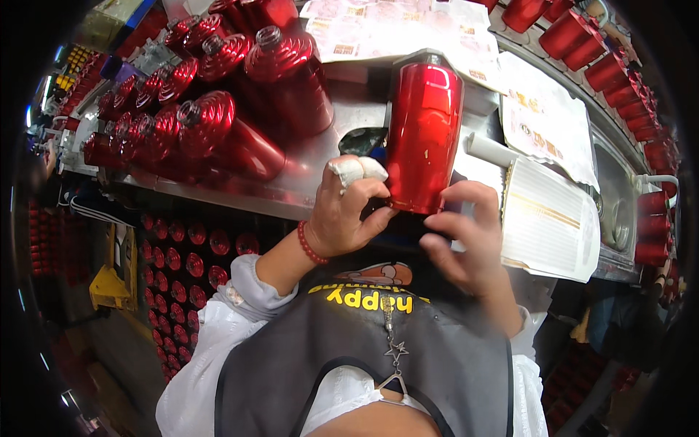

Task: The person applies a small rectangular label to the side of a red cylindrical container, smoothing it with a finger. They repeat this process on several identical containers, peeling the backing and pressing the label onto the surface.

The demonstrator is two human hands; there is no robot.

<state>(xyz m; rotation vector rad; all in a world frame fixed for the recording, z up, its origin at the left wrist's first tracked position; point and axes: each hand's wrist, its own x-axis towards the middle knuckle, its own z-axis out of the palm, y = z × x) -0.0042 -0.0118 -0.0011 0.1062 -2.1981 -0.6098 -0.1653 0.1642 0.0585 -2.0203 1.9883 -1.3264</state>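
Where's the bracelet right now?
Head view, left of centre: the red bracelet is around the left wrist, between the left hand and the white sleeve.

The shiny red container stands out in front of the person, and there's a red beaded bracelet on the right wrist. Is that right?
Not quite: in the head view, the red beaded bracelet is on the left wrist. The shiny red container is as described.

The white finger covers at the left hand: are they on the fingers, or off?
On: the white finger covers sit over two fingertips of the left hand, beside the red container.
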